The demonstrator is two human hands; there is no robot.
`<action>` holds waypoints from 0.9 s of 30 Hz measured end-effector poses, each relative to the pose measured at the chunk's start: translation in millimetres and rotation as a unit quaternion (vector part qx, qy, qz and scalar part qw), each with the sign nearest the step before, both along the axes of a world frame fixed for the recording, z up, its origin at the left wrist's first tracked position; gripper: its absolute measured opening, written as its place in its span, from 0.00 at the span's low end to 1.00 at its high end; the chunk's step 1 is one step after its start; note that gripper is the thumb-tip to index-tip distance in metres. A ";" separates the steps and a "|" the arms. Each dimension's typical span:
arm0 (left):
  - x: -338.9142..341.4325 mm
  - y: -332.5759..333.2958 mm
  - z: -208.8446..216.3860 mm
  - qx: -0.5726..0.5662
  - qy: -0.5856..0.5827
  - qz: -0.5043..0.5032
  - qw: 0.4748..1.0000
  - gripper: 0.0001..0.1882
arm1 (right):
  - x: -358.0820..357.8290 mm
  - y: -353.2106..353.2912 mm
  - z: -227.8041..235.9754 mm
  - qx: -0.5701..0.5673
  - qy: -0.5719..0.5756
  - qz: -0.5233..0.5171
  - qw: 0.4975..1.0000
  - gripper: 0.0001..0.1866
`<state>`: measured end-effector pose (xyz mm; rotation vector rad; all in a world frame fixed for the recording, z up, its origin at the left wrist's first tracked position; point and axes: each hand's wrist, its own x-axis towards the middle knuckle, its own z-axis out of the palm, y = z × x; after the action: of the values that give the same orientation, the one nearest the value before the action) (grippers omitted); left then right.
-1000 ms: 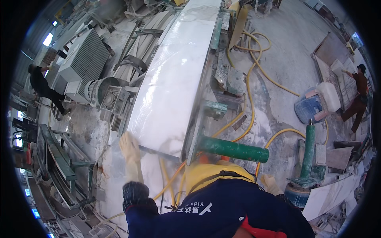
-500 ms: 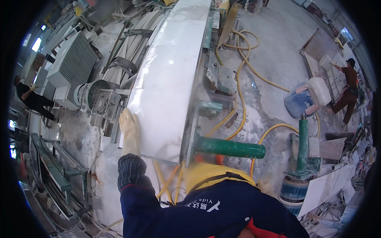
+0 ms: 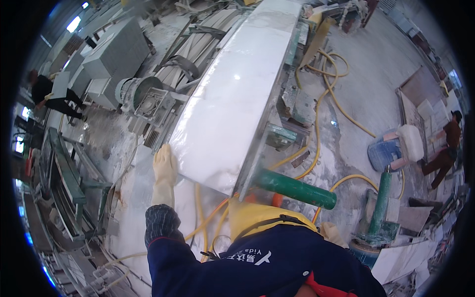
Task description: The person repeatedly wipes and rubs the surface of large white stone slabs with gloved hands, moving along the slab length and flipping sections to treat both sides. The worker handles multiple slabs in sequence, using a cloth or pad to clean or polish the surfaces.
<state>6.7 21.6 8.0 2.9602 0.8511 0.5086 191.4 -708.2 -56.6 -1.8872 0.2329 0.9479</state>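
Note:
A long, glossy white stone slab (image 3: 222, 119) lies on a machine bed in front of me and runs away toward the far end. My left hand (image 3: 165, 168), in a pale rubber glove, is at the slab's near left corner. Its fingers are stretched out along the edge, with nothing held in them. Part of my right hand (image 3: 332, 233), in a similar glove, shows beside my yellow apron (image 3: 262, 216); my dark jacket hides most of it, and its fingers cannot be made out.
A green cylinder (image 3: 299, 189) juts out right of the slab, near my waist. Yellow hoses (image 3: 324, 101) wind over the floor. A motor (image 3: 133, 94) stands left of the slab. Right lies a blue barrel (image 3: 383, 153). One person (image 3: 54, 94) works far left, another (image 3: 448, 143) far right.
The view has turned, so the slab sits farther right and more slanted. My left hand is closer to the slab's near corner. The person on the left now holds a pale panel.

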 end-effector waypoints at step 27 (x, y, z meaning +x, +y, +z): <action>71.5 -143.9 -73.4 -0.456 -0.513 0.454 0.568 0.26 | 50.2 -24.0 -13.7 -0.233 -0.185 -0.013 0.955 0.14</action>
<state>78.1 -122.3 -65.5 0.7887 1.5800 1.1078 241.5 -732.2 -70.4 -2.4466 0.2691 0.5284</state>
